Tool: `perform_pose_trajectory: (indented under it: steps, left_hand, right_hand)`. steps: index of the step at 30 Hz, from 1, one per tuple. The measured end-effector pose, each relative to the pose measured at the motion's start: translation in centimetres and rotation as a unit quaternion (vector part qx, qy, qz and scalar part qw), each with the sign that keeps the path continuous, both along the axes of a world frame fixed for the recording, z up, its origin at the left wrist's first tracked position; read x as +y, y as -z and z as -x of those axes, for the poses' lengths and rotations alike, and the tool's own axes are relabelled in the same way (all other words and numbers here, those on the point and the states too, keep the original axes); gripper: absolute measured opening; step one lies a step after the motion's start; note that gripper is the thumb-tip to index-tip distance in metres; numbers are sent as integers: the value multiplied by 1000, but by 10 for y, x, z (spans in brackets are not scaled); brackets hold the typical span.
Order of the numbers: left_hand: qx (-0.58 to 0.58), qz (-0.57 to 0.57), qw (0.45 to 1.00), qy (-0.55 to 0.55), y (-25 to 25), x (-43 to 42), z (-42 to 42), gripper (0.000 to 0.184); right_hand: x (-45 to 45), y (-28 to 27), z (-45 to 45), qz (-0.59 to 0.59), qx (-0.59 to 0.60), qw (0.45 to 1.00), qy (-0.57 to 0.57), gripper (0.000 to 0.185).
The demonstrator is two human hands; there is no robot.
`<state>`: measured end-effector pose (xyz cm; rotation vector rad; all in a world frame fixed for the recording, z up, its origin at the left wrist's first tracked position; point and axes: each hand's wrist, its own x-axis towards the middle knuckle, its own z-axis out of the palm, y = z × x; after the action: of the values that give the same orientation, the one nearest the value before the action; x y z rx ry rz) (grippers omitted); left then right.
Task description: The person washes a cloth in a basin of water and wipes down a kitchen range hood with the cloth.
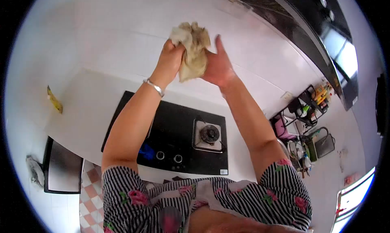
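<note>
A crumpled, stained yellowish-beige cloth (195,60) is held up in front of the white tiled wall, above the stove. My left hand (170,60), with a silver bangle at the wrist, is closed around the cloth's left side. On the cloth's right side is my right hand (219,68), its thumb stretched up and away from the cloth. The other fingers of that hand are partly hidden by the cloth, against which they seem to rest. Below both forearms lies a black glass gas stove (174,127) with a round burner (209,133) showing at its right.
A dark range hood (308,26) slants across the upper right. A black rack (302,109) with bottles and kitchenware stands at the right, near a green basket (312,149). Something blue (146,151) lies on the stove. The pale counter (81,99) extends left.
</note>
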<state>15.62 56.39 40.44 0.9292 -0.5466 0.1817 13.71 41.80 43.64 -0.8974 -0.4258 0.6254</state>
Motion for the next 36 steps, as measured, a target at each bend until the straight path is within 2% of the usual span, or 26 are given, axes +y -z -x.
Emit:
perform_pose_trajectory:
  steps: [1, 2, 4, 5, 8, 10, 12, 14, 16, 18, 19, 20, 21, 24, 26, 27, 28, 31, 34, 35, 36]
  left_hand:
    - [-147, -237, 932, -233, 13, -3, -2, 44]
    - [-162, -299, 890, -304, 24, -11, -4, 48]
    - [-181, -416, 778, -434, 40, -27, 19, 55]
    - [-166, -427, 789, -410, 53, -33, 20, 57]
    - [-214, -375, 780, -452, 80, -53, 48, 54]
    - [-196, -369, 800, -431, 107, -48, 68, 51]
    - [-60, -416, 804, -420, 144, -36, 102, 51]
    - [-58, -424, 789, -441, 162, -27, 123, 49]
    - [-7, -434, 778, -453, 167, -20, 146, 48]
    - [18, -420, 775, -471, 174, -15, 164, 45]
    - [-8, -405, 772, -490, 187, -9, 168, 43]
    - [65, -391, 786, -475, 181, -10, 180, 42]
    - [80, -406, 772, -482, 182, -6, 189, 42]
    - [121, -400, 760, -498, 202, 10, 208, 43]
    - [151, -377, 762, -505, 214, 24, 216, 43]
    - [170, -364, 763, -506, 218, 31, 220, 43]
    - [189, -350, 764, -507, 220, 34, 224, 43]
    - [213, -326, 767, -511, 224, 39, 231, 40]
    - [236, -323, 768, -500, 230, 41, 239, 40]
    - [239, -310, 774, -498, 237, 42, 243, 40]
    - [243, -297, 779, -496, 241, 42, 247, 40]
  right_hand:
    - [2, 8, -1, -2, -41, 999, 10, 67]
    - [3, 16, -6, -2, -85, 996, 18, 59]
    - [-17, 53, -28, 44, -34, 997, 53, 43]
    - [-31, 71, -44, 67, -1, 995, 68, 38]
    - [-77, 58, -44, 168, -16, 959, 228, 37]
    - [-131, 40, -91, 92, -81, 929, 349, 36]
    - [-179, -16, -132, 42, -193, 916, 348, 33]
    - [-168, -56, -153, -32, -202, 907, 368, 28]
    - [-166, -83, -209, -71, -160, 954, 241, 24]
    - [-145, -107, -245, -232, -95, 967, 53, 21]
    - [-134, -115, -246, -229, -163, 955, 96, 20]
    - [-121, -124, -242, -226, -227, 937, 139, 20]
    - [-116, -131, -239, -221, -289, 913, 181, 19]
    - [-130, -137, -261, -276, -237, 916, 168, 20]
    - [-165, -123, -250, -107, -416, 836, 342, 20]
    - [-167, -128, -205, -209, -313, 881, 285, 20]
    - [-170, -131, -175, -306, -204, 903, 220, 20]
    - [-204, -129, -156, -264, -379, 831, 309, 21]
    - [-249, -115, -146, -118, -430, 780, 439, 35]
    - [-201, -120, -83, -275, -337, 742, 510, 16]
    - [-194, -117, -85, -243, -401, 714, 520, 15]
